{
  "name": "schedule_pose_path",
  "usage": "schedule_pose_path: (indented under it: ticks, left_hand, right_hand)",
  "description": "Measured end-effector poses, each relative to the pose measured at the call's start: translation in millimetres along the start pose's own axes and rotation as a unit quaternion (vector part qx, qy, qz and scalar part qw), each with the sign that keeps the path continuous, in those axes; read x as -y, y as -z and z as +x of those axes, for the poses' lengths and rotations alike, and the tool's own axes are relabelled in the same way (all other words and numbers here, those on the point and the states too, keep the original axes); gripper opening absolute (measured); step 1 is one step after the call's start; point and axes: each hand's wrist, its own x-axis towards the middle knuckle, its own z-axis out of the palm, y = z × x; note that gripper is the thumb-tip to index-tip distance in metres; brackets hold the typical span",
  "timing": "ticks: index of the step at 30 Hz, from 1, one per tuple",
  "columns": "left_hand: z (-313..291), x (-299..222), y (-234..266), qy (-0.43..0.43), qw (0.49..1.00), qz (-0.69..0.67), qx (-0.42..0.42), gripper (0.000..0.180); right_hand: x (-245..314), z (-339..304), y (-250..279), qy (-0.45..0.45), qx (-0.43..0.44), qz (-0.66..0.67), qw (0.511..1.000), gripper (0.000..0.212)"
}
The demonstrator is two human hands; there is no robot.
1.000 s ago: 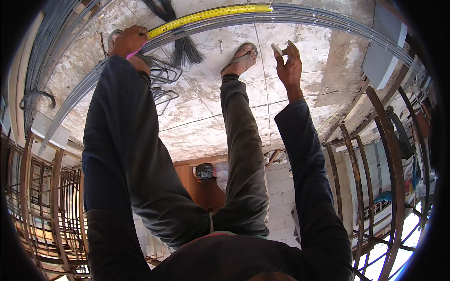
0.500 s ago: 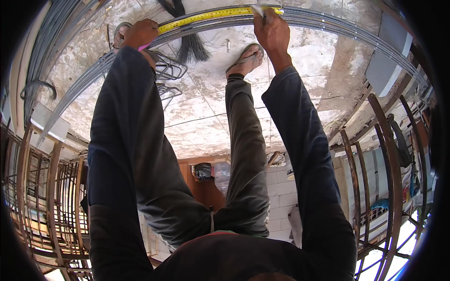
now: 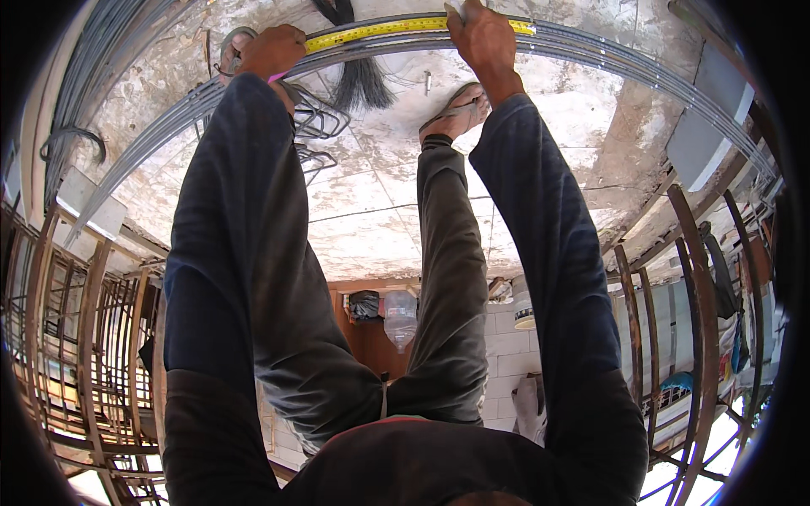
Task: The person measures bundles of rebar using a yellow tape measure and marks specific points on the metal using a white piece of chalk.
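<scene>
A yellow tape measure (image 3: 380,30) lies stretched along a bundle of thin grey steel rods (image 3: 591,56) that bows across the top of the view. My left hand (image 3: 268,52) is closed at the tape's left end, over the rods, with a small pink patch (image 3: 277,78) showing under it. Further right, my right hand (image 3: 484,51) has its fingers bent down onto the tape and rods; whatever is between the fingertips is hidden. The yellow blade continues a short way past that hand.
Dark tie wire (image 3: 359,84) passes beneath the rods, beside bent wire stirrups (image 3: 321,118). My sandalled feet (image 3: 460,110) stand on the stained tile floor. More rods (image 3: 72,93) lie at far left. Rusty bar frames (image 3: 93,337) stand on both sides.
The view has shifted slightly, so most things sit a little further right. My right hand has moved left along the tape, baring more blade beyond it. The white object at its fingertips no longer shows.
</scene>
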Motion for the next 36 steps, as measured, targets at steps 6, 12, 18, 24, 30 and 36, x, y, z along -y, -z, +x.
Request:
schedule_pose_path:
  ticks: [6, 12, 18, 24, 30, 36]
  left_hand:
    - [-2.7, 0.5, -1.9, -0.010, 1.000, 0.007, -0.011, 0.039]
    - [-4.1, -7.8, 5.8, 0.030, 0.999, 0.009, 0.012, 0.041]
    - [0.6, -8.2, 2.9, 0.023, 0.999, 0.021, 0.011, 0.040]
    - [-5.3, 8.4, -6.9, -0.047, 0.999, 0.012, 0.004, 0.039]
    - [-67.6, -32.6, 24.9, -0.023, 0.973, 0.194, 0.126, 0.028]
    - [-107.5, -17.3, 56.0, -0.049, 0.965, 0.195, 0.168, 0.022]
  right_hand:
    - [6.8, 4.7, -5.6, -0.036, 0.042, -0.008, 0.998, 0.025]
    - [11.6, 4.7, -7.6, -0.042, 0.040, -0.011, 0.998, 0.024]
    - [13.9, 4.6, -7.0, -0.015, 0.038, -0.008, 0.999, 0.025]
    - [14.8, 5.6, -25.9, -0.037, 0.069, -0.041, 0.996, 0.026]
    - [2.4, -17.2, -35.2, 0.017, -0.019, -0.024, 0.999, 0.024]
    - [-6.8, -55.1, -46.3, 0.002, -0.039, 0.024, 0.999, 0.020]
